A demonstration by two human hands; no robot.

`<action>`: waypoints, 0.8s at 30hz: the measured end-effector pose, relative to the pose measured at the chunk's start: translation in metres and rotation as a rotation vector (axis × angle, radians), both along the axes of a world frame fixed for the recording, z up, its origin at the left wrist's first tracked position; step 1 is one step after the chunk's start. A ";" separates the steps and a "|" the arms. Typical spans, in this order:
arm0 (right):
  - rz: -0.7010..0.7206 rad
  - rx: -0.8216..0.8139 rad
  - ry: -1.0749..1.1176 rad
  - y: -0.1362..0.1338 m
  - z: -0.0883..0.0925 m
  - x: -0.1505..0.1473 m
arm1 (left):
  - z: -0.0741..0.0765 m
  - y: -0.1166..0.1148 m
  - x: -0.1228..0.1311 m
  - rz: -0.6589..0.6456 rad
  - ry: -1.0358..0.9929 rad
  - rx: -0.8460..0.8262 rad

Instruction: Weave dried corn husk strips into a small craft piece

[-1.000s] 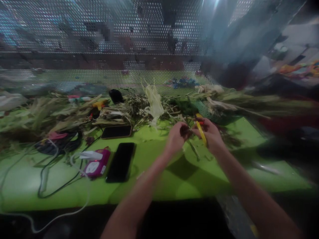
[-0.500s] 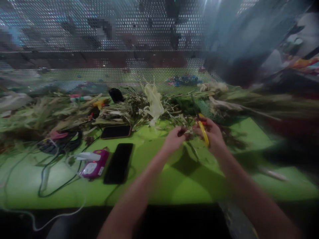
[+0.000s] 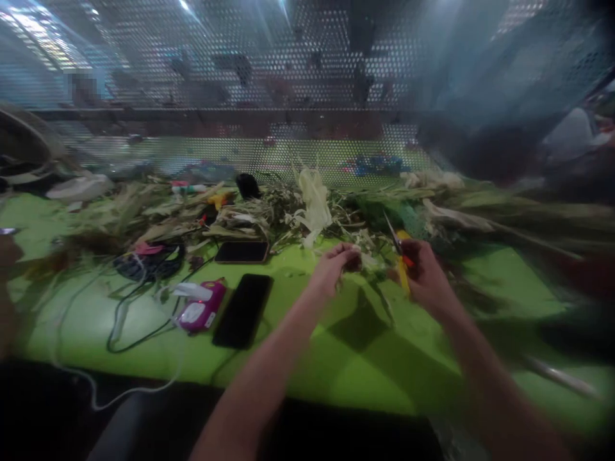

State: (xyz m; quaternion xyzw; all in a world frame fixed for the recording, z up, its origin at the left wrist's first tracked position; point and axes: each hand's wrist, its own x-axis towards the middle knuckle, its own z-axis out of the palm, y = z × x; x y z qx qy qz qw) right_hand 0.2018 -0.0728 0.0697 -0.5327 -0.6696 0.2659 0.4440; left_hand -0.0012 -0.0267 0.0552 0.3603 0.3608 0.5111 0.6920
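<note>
Over the green table (image 3: 298, 333), my left hand (image 3: 336, 266) is closed in a pinch on a small pale piece of dried plant (image 3: 372, 261). My right hand (image 3: 423, 272) grips yellow-and-orange scissors (image 3: 402, 266), their blades pointing up and away to the left. The scissors are a little right of the plant piece, apart from my left hand. A pale dried husk (image 3: 314, 202) stands just beyond my left hand, among a heap of dry stems and leaves (image 3: 273, 208).
Two dark phones (image 3: 243, 312) (image 3: 241, 251) lie left of my hands, near a purple device (image 3: 202, 307) and looped cables (image 3: 113, 323). A perforated metal screen (image 3: 288, 83) rises behind. At the right lie long dry leaves (image 3: 523, 214) and a pale stick (image 3: 562, 376).
My right hand with the scissors has moved right, away from my left hand. The whole view has shifted, showing more at the left, including part of a basket-like object.
</note>
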 end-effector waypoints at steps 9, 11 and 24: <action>-0.002 0.068 -0.412 0.000 -0.005 0.003 | 0.004 0.003 -0.008 0.034 -0.043 0.013; -0.004 0.079 -0.459 -0.001 -0.004 0.004 | 0.003 0.003 -0.009 0.033 -0.030 0.020; 0.029 0.097 -0.588 0.002 -0.007 0.000 | 0.005 0.004 -0.010 0.026 -0.055 0.065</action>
